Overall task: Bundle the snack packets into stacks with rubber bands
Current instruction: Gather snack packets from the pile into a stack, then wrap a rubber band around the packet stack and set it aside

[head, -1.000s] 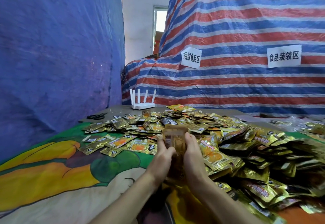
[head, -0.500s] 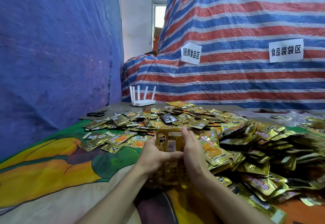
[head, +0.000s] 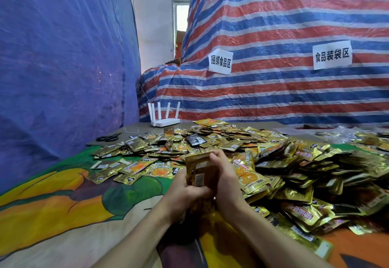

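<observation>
I hold a small upright stack of gold snack packets between both hands, just above the cloth. My left hand grips its lower left side with the fingers curled around the front. My right hand clasps the right edge, fingertips over the top corner. The stack's lower part is hidden behind my hands. No rubber band is visible on it. A large loose heap of gold and orange packets spreads to the right and behind.
A colourful printed cloth covers the table. Black scissors and a white router lie at the far left. Blue tarp stands on the left, striped tarp with two paper signs behind.
The stack has stayed between my hands. My left hand has slid lower on it and my right fingers have shifted up over its top right corner.
</observation>
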Demonstrator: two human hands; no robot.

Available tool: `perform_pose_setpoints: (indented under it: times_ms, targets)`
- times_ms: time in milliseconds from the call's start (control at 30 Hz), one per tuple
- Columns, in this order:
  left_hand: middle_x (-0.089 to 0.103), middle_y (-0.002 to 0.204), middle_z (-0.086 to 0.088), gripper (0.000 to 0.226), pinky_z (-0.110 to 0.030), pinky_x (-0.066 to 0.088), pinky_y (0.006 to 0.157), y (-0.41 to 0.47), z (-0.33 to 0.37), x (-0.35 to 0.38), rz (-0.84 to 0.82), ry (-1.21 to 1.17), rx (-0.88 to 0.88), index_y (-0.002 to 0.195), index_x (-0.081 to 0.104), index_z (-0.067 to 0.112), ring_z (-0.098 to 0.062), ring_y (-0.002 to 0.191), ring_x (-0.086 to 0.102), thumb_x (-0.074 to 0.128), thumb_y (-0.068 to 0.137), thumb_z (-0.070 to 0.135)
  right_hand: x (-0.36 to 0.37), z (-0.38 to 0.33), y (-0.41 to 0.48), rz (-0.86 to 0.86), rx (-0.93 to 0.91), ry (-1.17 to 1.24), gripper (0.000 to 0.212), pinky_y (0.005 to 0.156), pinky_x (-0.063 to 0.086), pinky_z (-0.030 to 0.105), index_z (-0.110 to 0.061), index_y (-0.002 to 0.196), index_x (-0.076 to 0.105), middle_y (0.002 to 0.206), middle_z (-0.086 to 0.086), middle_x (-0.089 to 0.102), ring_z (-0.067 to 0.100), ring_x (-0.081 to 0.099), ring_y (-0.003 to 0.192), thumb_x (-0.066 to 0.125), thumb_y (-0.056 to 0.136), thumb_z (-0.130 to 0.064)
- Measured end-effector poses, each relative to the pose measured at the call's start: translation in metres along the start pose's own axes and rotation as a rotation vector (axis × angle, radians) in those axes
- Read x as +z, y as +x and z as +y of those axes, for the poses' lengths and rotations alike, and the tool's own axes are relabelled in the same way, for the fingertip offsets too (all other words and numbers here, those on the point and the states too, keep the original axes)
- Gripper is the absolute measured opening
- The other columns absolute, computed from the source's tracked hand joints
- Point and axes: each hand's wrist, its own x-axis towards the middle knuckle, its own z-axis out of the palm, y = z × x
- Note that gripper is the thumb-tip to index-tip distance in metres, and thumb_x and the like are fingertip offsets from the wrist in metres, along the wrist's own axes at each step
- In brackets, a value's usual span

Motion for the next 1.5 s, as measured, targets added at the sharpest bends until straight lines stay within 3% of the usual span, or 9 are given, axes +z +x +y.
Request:
perform_pose_setpoints:
  times_ms: [200,267,400,467,600,733,1033,1267,1500]
  targets:
    - [0.074,0.088,-0.004,0.036,-0.027,0.057,0.073,-0.001,-0.003,0.006,0.037,0.171,0.039,0.102,0.068,0.013,-0.017,0.083,0.071,0.067,0.066,0.007,0.003,-0.01,-0.001,0.103,0.096,0.011,0.031,0.06,0.055,0.031,-0.01,0.086,0.066,0.088,0.015,0.071,0.02,0.069,0.074,0.04,0.1,-0.019]
    - [0.074,0.098,-0.003,0.041,-0.025,0.056,0.078,0.0,-0.002,0.009,0.107,0.223,0.091,0.111,0.064,0.02,-0.015,0.092,0.071,0.067,0.071,0.009,0.006,-0.017,0.0,0.137,0.077,-0.106,0.024,0.059,0.052,0.023,-0.011,0.092,0.063,0.089,0.009,0.068,0.012,0.067,0.075,0.04,0.1,-0.015]
    - [0.068,0.106,-0.017,0.044,-0.048,0.055,0.086,0.002,0.009,0.018,0.193,0.238,0.175,0.114,0.054,0.02,-0.034,0.099,0.066,0.068,0.081,-0.007,-0.003,-0.037,-0.004,0.172,-0.028,-0.426,0.011,0.061,0.045,0.012,-0.021,0.102,0.06,0.099,-0.002,0.065,0.004,0.062,0.086,0.049,0.101,-0.023]
    - [0.072,0.098,-0.011,0.043,-0.04,0.059,0.077,0.004,0.014,0.025,0.238,0.197,0.2,0.111,0.057,0.02,-0.028,0.09,0.07,0.068,0.082,-0.009,-0.017,-0.05,-0.013,0.153,-0.079,-0.482,0.011,0.062,0.047,0.011,-0.022,0.104,0.061,0.1,-0.004,0.066,0.001,0.063,0.084,0.051,0.102,-0.027]
    - [0.076,0.084,-0.003,0.036,-0.02,0.056,0.061,0.006,0.023,0.054,0.242,0.101,0.215,0.107,0.063,0.008,-0.015,0.073,0.074,0.071,0.079,-0.014,-0.049,-0.083,-0.036,0.134,-0.153,-0.729,0.019,0.069,0.052,0.026,-0.017,0.093,0.068,0.089,-0.001,0.07,0.009,0.065,0.08,0.055,0.1,-0.029]
    - [0.076,0.09,-0.011,0.034,-0.04,0.062,0.073,-0.009,0.01,0.077,0.21,0.089,0.176,0.111,0.064,0.0,-0.025,0.079,0.074,0.073,0.08,-0.009,-0.097,-0.128,-0.054,0.251,-0.191,-1.006,0.03,0.068,0.053,0.041,-0.015,0.074,0.068,0.07,0.001,0.068,0.023,0.065,0.07,0.06,0.095,-0.036]
    - [0.074,0.085,-0.016,0.02,-0.035,0.061,0.063,-0.018,-0.002,0.073,0.181,0.081,0.173,0.102,0.069,0.001,-0.034,0.075,0.072,0.07,0.084,-0.007,-0.246,-0.213,-0.091,0.308,0.564,-2.002,0.015,0.065,0.049,0.03,-0.012,0.068,0.051,0.068,0.004,0.054,0.026,0.06,0.069,0.055,0.081,-0.017]
    - [0.07,0.092,-0.029,0.02,-0.048,0.057,0.073,-0.014,-0.002,0.073,0.174,-0.037,0.128,0.105,0.065,-0.008,-0.043,0.078,0.068,0.062,0.086,-0.014,-0.267,-0.196,-0.115,0.277,0.587,-2.195,0.011,0.062,0.044,0.03,-0.019,0.091,0.04,0.076,-0.005,0.043,0.022,0.052,0.079,0.05,0.092,-0.014]
    - [0.066,0.094,-0.034,0.014,-0.051,0.055,0.075,-0.015,0.0,0.074,0.181,-0.057,0.107,0.101,0.062,-0.014,-0.039,0.076,0.066,0.058,0.088,-0.015,-0.262,-0.197,-0.115,0.332,0.523,-2.226,0.019,0.048,0.038,0.026,-0.019,0.076,0.044,0.076,-0.004,0.054,0.014,0.053,0.065,0.057,0.085,-0.009]
